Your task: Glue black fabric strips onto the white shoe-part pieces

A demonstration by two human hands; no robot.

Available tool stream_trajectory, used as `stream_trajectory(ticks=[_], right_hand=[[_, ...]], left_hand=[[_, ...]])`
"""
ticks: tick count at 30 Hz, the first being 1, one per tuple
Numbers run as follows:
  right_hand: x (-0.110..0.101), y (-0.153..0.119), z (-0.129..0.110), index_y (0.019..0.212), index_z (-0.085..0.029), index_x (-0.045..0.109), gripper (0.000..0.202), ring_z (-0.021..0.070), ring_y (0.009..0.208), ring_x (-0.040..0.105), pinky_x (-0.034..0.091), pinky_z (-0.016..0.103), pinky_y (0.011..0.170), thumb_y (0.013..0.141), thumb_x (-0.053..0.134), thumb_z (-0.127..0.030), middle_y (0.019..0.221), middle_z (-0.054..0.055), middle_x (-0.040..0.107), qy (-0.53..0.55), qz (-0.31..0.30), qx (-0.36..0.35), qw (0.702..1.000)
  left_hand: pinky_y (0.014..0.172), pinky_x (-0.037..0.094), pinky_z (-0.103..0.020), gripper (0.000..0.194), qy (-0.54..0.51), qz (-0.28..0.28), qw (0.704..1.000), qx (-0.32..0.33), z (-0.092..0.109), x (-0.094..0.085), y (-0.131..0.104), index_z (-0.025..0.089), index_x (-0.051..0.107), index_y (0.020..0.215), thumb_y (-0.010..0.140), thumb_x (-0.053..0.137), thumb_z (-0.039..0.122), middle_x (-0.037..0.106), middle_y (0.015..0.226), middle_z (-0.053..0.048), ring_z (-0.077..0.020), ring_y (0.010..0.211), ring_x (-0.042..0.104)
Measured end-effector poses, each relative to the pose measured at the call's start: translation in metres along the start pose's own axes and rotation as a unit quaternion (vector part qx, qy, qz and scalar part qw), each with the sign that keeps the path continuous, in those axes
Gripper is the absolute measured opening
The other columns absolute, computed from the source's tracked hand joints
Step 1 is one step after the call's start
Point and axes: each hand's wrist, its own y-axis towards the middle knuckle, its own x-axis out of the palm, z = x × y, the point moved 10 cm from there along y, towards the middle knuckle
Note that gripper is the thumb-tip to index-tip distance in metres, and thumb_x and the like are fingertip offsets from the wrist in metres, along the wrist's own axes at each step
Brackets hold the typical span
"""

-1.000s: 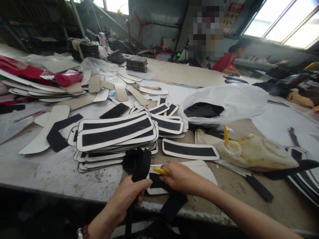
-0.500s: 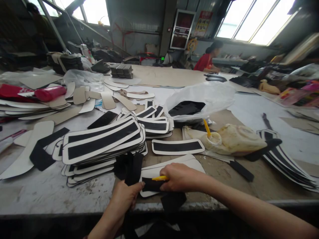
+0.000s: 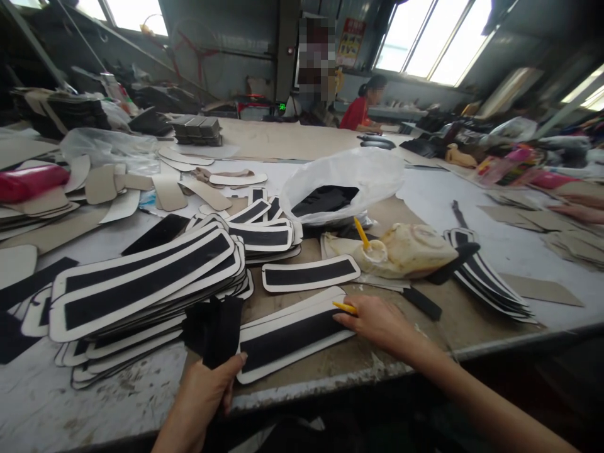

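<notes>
Your right hand [image 3: 380, 322] grips a yellow stick [image 3: 345, 307] at a black-banded white panel [image 3: 295, 359].
Your left hand [image 3: 205, 384] is clamped on black strips [image 3: 218, 330] by the panel's left end; the panel lies near the table's [image 3: 38, 402] edge, right of stacked similar panels [image 3: 151, 283].

Bright windows [image 3: 427, 41], wall poster [image 3: 352, 43], person in red [image 3: 355, 114], glowing green sign [image 3: 282, 107]

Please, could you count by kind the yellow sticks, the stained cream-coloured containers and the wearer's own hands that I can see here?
Yellow sticks: 2, one held in the right hand
Stained cream-coloured container: 1
Wearer's own hands: 2, with the left
Total: 5
</notes>
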Motion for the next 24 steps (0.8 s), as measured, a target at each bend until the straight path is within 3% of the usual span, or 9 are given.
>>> stream_trajectory(ticks=[3,13,24], right_hand=[[0.002,0.004,0.003,0.086,-0.022,0.063,0.024,0.0285,0.084,0.062,0.038,0.032,0.066,0.081,0.05,-0.042,0.083,0.008,0.068,-0.038,0.007,0.028,0.999],[0.01,0.02,0.008,0.087,-0.022,0.064,0.027,0.0295,0.087,0.063,0.042,0.034,0.068,0.079,0.054,-0.045,0.087,0.009,0.069,-0.053,-0.007,0.016,0.998],[0.013,0.029,0.011,0.082,-0.021,0.065,0.025,0.0277,0.084,0.063,0.042,0.033,0.067,0.077,0.058,-0.045,0.084,0.008,0.069,-0.036,0.002,0.004,0.999]], left_hand=[[0.046,0.031,-0.027,0.049,0.027,0.009,1.0,-0.001,-0.001,0.0,-0.001,0.021,0.038,0.03,0.067,0.057,0.048,0.038,0.028,0.0,-0.0127,0.033,0.036],[0.051,0.035,-0.03,0.053,0.06,0.037,0.997,-0.007,0.007,-0.001,-0.005,0.024,0.033,0.026,0.066,0.056,0.05,0.037,0.026,-0.001,-0.0156,0.035,0.04],[0.046,0.03,-0.029,0.035,0.038,0.065,0.997,-0.035,0.003,-0.001,-0.006,0.021,0.049,0.044,0.06,0.056,0.051,0.035,0.023,0.002,-0.0156,0.03,0.037]])
